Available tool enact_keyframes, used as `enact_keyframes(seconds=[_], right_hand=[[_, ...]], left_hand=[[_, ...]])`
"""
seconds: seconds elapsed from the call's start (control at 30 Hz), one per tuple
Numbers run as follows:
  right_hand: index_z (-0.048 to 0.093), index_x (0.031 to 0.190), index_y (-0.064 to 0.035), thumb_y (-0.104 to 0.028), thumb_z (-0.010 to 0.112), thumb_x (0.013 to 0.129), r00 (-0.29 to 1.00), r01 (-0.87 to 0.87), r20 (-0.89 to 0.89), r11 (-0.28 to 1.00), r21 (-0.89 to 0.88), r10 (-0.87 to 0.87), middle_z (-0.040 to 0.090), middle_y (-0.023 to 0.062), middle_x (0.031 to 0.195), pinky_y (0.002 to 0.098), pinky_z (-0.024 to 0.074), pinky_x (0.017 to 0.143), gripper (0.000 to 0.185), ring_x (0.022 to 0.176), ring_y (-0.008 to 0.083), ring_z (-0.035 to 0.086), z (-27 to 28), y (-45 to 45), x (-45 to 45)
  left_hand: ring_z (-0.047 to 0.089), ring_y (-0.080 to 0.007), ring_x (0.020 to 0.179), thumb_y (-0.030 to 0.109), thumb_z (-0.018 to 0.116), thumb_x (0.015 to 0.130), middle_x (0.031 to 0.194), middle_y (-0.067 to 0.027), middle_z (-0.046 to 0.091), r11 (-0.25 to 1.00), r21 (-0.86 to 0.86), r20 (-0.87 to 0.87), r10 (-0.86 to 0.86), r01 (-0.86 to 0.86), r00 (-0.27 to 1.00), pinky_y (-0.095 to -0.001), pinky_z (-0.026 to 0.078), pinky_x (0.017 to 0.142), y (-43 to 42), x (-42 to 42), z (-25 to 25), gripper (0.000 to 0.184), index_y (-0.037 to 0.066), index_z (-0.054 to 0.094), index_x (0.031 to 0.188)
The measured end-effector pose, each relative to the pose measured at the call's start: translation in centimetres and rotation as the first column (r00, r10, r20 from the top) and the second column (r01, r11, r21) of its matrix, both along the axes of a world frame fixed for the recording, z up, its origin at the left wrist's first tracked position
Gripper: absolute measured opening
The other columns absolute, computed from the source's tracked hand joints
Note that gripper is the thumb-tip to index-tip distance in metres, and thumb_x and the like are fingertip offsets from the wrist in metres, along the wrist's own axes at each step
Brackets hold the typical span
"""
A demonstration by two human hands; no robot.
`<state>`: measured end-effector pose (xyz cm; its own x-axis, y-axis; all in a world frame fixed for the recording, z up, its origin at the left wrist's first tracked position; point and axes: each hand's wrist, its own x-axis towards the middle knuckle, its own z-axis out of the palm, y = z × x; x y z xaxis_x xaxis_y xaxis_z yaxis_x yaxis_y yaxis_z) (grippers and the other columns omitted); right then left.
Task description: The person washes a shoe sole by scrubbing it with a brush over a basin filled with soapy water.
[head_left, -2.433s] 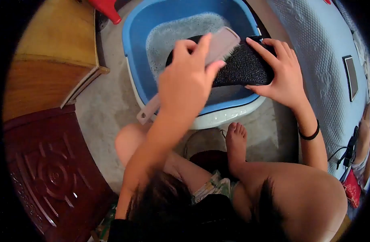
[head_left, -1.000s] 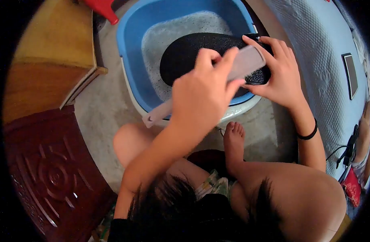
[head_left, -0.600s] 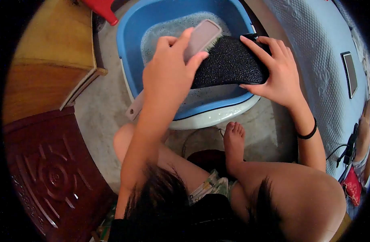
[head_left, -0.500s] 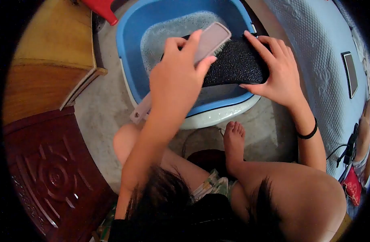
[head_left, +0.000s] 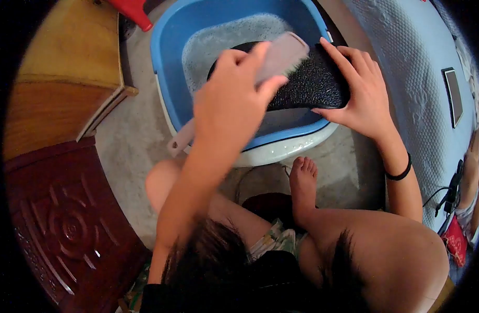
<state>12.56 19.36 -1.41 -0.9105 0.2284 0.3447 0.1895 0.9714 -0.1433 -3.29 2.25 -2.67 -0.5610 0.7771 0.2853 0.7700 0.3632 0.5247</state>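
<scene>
My left hand [head_left: 231, 99] is closed around a pale pinkish-grey scrub brush [head_left: 283, 55], its bristles facing down onto a black, pebbly-textured flat piece with a rounded outline [head_left: 312, 83]. The brush handle's end sticks out below my wrist. My right hand [head_left: 362, 88] grips the right end of the black piece, thumb at the near edge and fingers at the far edge. This piece lies tilted over a blue basin [head_left: 171, 36] with foamy water [head_left: 213, 44] in it. Its left part is partly hidden behind my left hand, so I cannot tell exactly what it is.
A wooden cabinet [head_left: 67, 78] and a carved dark-red wooden panel [head_left: 67, 224] stand at the left. Part of a red plastic object [head_left: 135, 13] shows at the top. To the right, a phone-like device [head_left: 452, 96] lies on a light-blue quilted cover [head_left: 411, 88]. My bare foot [head_left: 303, 182] is near the basin.
My left hand and the brush have moved slightly to the right across the black piece, with some motion blur. My right hand has stayed almost in place.
</scene>
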Motion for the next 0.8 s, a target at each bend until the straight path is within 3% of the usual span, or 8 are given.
enact_keyframes(seconds=[0.03,0.17,0.37,0.47,0.5,0.6,0.73,0.8], right_hand=[[0.048,0.138,-0.0136,-0.039,0.079,0.052,1.000,0.001,0.004,1.000,0.001,-0.001,0.054,0.0105,0.117,0.0389,0.0399,0.092,0.094,0.104,0.0300,0.052,0.0,0.0,0.0],[0.048,0.137,-0.0132,-0.039,0.079,0.052,1.000,-0.002,0.002,1.000,-0.001,0.002,0.054,0.0105,0.117,0.0389,0.0399,0.092,0.094,0.105,0.0297,0.052,0.1,0.1,0.1],[0.047,0.138,-0.0138,-0.041,0.079,0.052,1.000,-0.008,-0.013,1.000,0.000,0.008,0.055,0.0104,0.115,0.0393,0.0402,0.090,0.095,0.104,0.0296,0.052,0.0,0.1,0.1],[0.046,0.139,-0.0162,-0.044,0.080,0.052,0.999,-0.023,-0.035,1.000,0.010,0.023,0.055,0.0098,0.112,0.0402,0.0407,0.088,0.098,0.102,0.0297,0.052,-0.2,0.3,0.1],[0.046,0.139,-0.0163,-0.044,0.080,0.052,0.999,-0.019,-0.032,1.000,0.007,0.019,0.055,0.0097,0.112,0.0401,0.0407,0.087,0.098,0.102,0.0297,0.052,-0.2,0.2,0.1],[0.045,0.140,-0.0166,-0.043,0.081,0.051,0.999,-0.019,-0.038,1.000,0.001,0.019,0.055,0.0095,0.112,0.0400,0.0406,0.086,0.099,0.101,0.0297,0.052,-0.2,0.2,0.2],[0.046,0.140,-0.0168,-0.043,0.081,0.051,0.999,-0.014,-0.031,1.000,0.002,0.014,0.055,0.0095,0.112,0.0401,0.0406,0.086,0.098,0.101,0.0297,0.052,-0.2,0.2,0.1],[0.047,0.138,-0.0132,-0.041,0.079,0.053,1.000,-0.001,-0.007,1.000,0.002,0.001,0.054,0.0105,0.114,0.0392,0.0404,0.089,0.095,0.103,0.0299,0.052,0.0,0.1,0.1]], left_hand=[[0.063,-0.0312,0.090,0.040,0.068,0.081,0.108,-0.0090,0.060,0.993,-0.096,0.040,0.079,-0.075,0.996,-0.0428,0.051,0.074,0.1,-0.5,0.6,0.048,0.020,0.059,0.124],[0.064,-0.0297,0.087,0.041,0.067,0.082,0.109,-0.0080,0.060,0.977,-0.125,0.015,0.177,-0.174,0.984,-0.0413,0.052,0.071,-0.1,-2.5,0.2,0.048,0.021,0.058,0.125],[0.064,-0.0297,0.080,0.034,0.071,0.079,0.105,-0.0075,0.057,1.000,0.011,-0.062,0.016,-0.016,0.998,-0.0400,0.052,0.065,-0.2,0.4,-0.1,0.049,0.019,0.058,0.123],[0.064,-0.0292,0.073,0.031,0.072,0.077,0.101,-0.0068,0.055,0.996,0.035,-0.013,-0.081,0.082,0.997,-0.0386,0.051,0.059,-0.2,2.7,0.6,0.048,0.019,0.058,0.122],[0.063,-0.0307,0.085,0.030,0.074,0.077,0.105,-0.0084,0.056,0.994,-0.022,0.095,-0.104,0.107,0.990,-0.0383,0.052,0.070,-0.2,3.4,1.2,0.054,0.021,0.058,0.127],[0.063,-0.0313,0.085,0.028,0.074,0.076,0.104,-0.0089,0.056,0.992,-0.031,0.122,-0.119,0.124,0.985,-0.0384,0.052,0.069,-0.2,3.9,1.5,0.053,0.020,0.058,0.126],[0.064,-0.0301,0.079,0.035,0.071,0.078,0.102,-0.0065,0.056,1.000,-0.003,-0.005,-0.030,0.030,1.000,-0.0401,0.052,0.064,-0.3,1.4,0.5,0.049,0.020,0.057,0.124],[0.063,-0.0310,0.089,0.040,0.068,0.080,0.108,-0.0071,0.059,0.994,-0.078,0.024,0.081,-0.079,0.996,-0.0427,0.051,0.072,-0.4,-0.6,0.4,0.050,0.021,0.058,0.125]])
